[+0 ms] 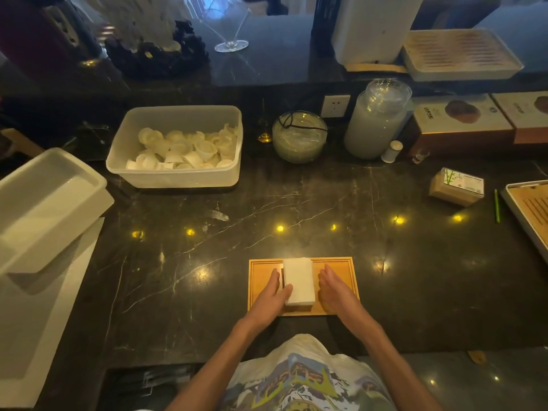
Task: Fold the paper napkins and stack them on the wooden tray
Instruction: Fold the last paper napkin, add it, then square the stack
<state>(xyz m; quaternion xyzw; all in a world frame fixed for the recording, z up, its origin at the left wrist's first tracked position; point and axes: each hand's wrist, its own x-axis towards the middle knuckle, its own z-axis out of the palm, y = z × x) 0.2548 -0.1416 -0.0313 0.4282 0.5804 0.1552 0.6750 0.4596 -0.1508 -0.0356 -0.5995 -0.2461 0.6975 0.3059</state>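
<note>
White napkin stack (298, 280), apparently lengthwise near-to-far

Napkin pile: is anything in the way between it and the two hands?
Nothing visible. The napkin pile sits on the wooden tray; the left hand touches its left side and the right hand lies open close beside its right side.

white napkin stack (298, 281), tan wooden tray (341, 264), black veined counter (207, 262).

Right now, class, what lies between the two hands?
The white napkin stack on the wooden tray, with left hand and right hand beside it; head view.
</note>
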